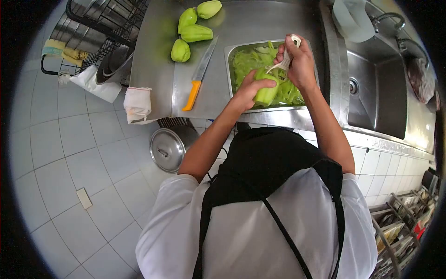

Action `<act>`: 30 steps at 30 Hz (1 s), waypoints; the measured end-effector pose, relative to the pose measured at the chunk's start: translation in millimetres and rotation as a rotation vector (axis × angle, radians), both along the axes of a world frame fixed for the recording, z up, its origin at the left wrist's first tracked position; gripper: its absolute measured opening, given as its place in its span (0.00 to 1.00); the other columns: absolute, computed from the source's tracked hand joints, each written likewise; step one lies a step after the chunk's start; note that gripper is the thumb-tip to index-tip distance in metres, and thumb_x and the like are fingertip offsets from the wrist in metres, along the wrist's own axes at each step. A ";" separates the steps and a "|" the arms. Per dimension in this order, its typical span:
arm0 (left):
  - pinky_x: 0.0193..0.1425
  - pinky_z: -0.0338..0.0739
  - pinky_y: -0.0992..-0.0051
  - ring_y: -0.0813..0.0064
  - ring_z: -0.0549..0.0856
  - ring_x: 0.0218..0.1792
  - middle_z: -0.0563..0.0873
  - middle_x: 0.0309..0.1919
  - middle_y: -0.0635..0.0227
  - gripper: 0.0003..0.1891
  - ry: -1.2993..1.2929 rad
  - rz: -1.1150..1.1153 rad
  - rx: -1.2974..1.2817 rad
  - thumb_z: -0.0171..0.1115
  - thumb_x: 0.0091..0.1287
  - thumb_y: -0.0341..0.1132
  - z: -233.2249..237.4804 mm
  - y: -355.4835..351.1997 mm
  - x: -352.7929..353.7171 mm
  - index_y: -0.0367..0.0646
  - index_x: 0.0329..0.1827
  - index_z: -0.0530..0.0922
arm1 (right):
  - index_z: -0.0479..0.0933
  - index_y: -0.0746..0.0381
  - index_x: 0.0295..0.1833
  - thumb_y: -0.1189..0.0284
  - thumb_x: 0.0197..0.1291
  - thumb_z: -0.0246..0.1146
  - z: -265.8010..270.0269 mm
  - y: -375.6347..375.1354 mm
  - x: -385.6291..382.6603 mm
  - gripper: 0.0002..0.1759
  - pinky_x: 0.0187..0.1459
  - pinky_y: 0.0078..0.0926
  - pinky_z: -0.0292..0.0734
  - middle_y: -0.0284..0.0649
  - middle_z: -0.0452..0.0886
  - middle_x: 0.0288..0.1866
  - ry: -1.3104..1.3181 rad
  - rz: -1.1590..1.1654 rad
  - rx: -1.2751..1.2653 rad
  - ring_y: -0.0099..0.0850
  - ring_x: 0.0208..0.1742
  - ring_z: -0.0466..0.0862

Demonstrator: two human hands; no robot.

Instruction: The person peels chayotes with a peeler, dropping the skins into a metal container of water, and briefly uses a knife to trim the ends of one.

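My left hand (250, 89) is wrapped round a pale green chayote (266, 95), held over a rectangular metal pan (229, 65). In my right hand (302, 60) is a white-handled peeler (287, 56), its head against or just above the top of the chayote. Green peelings (248, 60) fill much of the pan beneath both hands. To the left lies a knife with an orange handle (192, 95), its blade pointing away from me. Several whole chayotes (196, 33) rest on the steel counter beyond the knife.
A steel sink (376, 93) with taps (390, 17) and a translucent container (353, 21) is at right. A folded white cloth (138, 103) hangs on the counter's left corner. Below stands a lidded pot (166, 149). A wire rack (100, 28) is at far left.
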State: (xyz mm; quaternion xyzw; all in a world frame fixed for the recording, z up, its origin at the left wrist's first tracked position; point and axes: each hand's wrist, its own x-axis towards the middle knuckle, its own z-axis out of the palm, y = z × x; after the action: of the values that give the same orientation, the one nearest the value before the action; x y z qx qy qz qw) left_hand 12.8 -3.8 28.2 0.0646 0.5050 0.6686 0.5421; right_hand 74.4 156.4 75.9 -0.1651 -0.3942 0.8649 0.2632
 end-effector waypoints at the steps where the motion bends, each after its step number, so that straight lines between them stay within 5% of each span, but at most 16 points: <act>1: 0.49 0.85 0.63 0.64 0.85 0.48 0.81 0.50 0.58 0.35 0.006 -0.011 -0.005 0.71 0.56 0.29 0.5 0.8 -0.1 0.36 0.67 0.65 | 0.66 0.62 0.54 0.69 0.73 0.57 0.7 -1.2 0.2 0.12 0.32 0.33 0.79 0.40 0.76 0.32 -0.015 0.008 0.007 0.30 0.27 0.77; 9: 0.51 0.83 0.66 0.64 0.84 0.50 0.79 0.53 0.53 0.44 0.034 -0.015 -0.079 0.72 0.55 0.28 6.2 4.0 5.3 0.27 0.72 0.53 | 0.66 0.62 0.52 0.69 0.71 0.59 0.5 -5.3 -0.8 0.12 0.28 0.32 0.79 0.40 0.76 0.31 -0.018 0.060 -0.009 0.29 0.25 0.77; 15: 0.44 0.83 0.68 0.65 0.86 0.43 0.82 0.46 0.55 0.39 0.154 0.024 -0.107 0.75 0.49 0.26 -2.0 2.6 6.8 0.30 0.65 0.65 | 0.66 0.64 0.53 0.69 0.71 0.60 -7.5 -6.7 -1.9 0.14 0.26 0.31 0.79 0.40 0.76 0.29 -0.041 0.002 0.054 0.28 0.24 0.76; 21: 0.46 0.82 0.69 0.65 0.86 0.45 0.82 0.47 0.55 0.42 0.207 0.039 -0.058 0.77 0.45 0.27 -1.4 -6.5 7.1 0.32 0.65 0.65 | 0.66 0.66 0.52 0.70 0.71 0.60 -29.9 -6.0 -7.0 0.14 0.24 0.31 0.78 0.39 0.75 0.27 -0.078 -0.117 -0.040 0.28 0.21 0.76; 25: 0.52 0.81 0.67 0.68 0.84 0.48 0.82 0.48 0.60 0.43 0.341 -0.113 0.039 0.78 0.43 0.25 13.7 -15.8 16.9 0.37 0.65 0.65 | 0.65 0.66 0.50 0.71 0.70 0.60 -82.2 34.9 -10.9 0.13 0.22 0.31 0.78 0.40 0.75 0.26 -0.275 -0.435 0.208 0.29 0.21 0.77; 30: 0.55 0.79 0.69 0.70 0.83 0.47 0.81 0.49 0.62 0.44 0.262 -0.011 0.042 0.80 0.42 0.26 18.3 -8.0 11.3 0.38 0.65 0.66 | 0.65 0.67 0.53 0.73 0.70 0.58 -110.6 25.4 -9.0 0.13 0.30 0.28 0.78 0.39 0.77 0.30 -0.366 -0.367 0.433 0.27 0.25 0.78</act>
State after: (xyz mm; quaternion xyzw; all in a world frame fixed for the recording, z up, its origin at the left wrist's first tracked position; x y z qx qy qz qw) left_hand 24.1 -11.8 46.4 0.1652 0.5570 0.6619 0.4737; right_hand 65.4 181.8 -34.7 -0.3263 -0.5731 0.6553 0.3682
